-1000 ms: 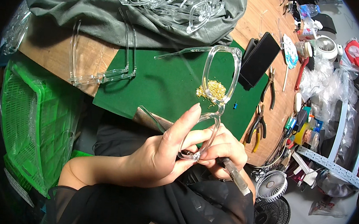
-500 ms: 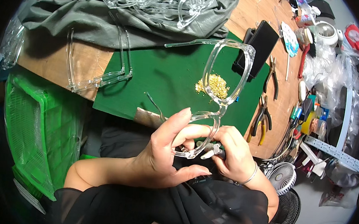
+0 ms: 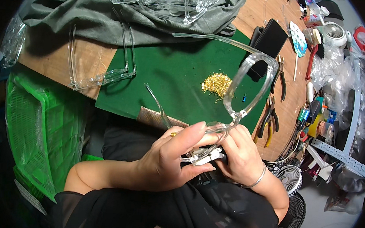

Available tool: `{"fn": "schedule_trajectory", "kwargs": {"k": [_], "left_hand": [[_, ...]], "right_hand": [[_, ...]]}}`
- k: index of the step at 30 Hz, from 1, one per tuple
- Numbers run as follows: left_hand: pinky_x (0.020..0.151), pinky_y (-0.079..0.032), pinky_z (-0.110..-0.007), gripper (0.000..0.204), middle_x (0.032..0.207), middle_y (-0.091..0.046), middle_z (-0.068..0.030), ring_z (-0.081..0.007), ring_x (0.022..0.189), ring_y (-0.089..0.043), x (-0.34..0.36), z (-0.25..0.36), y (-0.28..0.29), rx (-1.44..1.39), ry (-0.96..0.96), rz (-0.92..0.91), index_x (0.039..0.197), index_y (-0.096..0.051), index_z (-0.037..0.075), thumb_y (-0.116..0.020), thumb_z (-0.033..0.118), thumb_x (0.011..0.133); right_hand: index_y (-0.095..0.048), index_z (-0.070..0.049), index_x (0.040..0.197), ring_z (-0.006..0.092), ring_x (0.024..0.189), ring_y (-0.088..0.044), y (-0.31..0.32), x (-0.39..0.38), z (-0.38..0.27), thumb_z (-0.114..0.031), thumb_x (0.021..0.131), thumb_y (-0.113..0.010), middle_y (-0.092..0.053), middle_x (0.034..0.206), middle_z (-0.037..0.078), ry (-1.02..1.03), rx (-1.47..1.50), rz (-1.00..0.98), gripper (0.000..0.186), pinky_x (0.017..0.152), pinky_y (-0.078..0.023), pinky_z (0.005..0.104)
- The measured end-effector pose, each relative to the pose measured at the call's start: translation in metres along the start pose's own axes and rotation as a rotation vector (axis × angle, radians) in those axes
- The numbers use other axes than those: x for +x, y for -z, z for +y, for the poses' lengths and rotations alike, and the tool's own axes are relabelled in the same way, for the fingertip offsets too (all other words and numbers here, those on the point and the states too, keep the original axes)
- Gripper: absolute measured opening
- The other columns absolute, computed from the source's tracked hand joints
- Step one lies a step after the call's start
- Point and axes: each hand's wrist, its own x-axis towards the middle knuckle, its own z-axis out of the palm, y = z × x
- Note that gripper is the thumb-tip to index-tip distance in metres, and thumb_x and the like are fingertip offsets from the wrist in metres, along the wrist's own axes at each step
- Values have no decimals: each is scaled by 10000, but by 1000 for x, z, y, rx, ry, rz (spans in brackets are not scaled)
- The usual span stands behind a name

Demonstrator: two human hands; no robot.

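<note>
While both hands pinched the clear plastic spectacle frame [image 3: 235, 101] above the near edge of the green mat [image 3: 168, 78], left hand [image 3: 165, 164] needed steady grip so right hand [image 3: 241, 155] could work the hinge squarely.

Left hand [image 3: 165, 164], right hand [image 3: 239, 155], fingers pinched together

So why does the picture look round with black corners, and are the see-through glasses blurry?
Head view: a fisheye lens bends straight edges, so the green mat curves and the corners go black. The clear glasses frame, held by the left hand and right hand, looks sharp, with bright glints along its rim. The gold bits shine too. The far edges are dim.
</note>
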Motion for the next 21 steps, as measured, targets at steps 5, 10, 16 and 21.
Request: {"fn": "schedule_trajectory", "kwargs": {"k": [5, 10, 16, 21], "left_hand": [[643, -408, -351, 834, 969, -611, -205, -243, 781, -583, -1, 1, -1, 13, -32, -4, 1277, -146, 2, -742, 47, 696], [601, -390, -329, 513, 831, -633, -141, -224, 616, -543, 5, 1, 3, -11, -33, 6, 1061, -458, -19, -760, 36, 650], [613, -418, -284, 742, 836, -615, -143, -189, 672, -558, 3, -3, 6, -10, -78, 7, 1210, -368, -35, -798, 54, 612], [720, -454, -234, 1070, 1060, -559, -189, -190, 893, -582, 7, 1, 3, -289, 113, 78, 1336, 7, 34, -790, 1, 623]], "right_hand": [[-491, -32, 759, 264, 746, -507, -13, -6, 2, -56, 579, -593, -487, 758, 94, -5, -185, 110, 208, 676, -396, 354], [-533, -19, 766, 260, 745, -528, -14, -11, 3, -52, 596, -586, -521, 770, 106, 10, -287, 94, 181, 681, -420, 369], [-528, -33, 860, 278, 800, -511, -6, -4, 1, -79, 585, -663, -510, 830, 103, -4, -172, 103, 310, 732, -411, 383], [-511, -44, 977, 295, 871, -486, 8, 0, 2, -88, 560, -715, -486, 892, 109, -9, -74, 31, 466, 866, -373, 452]]}}
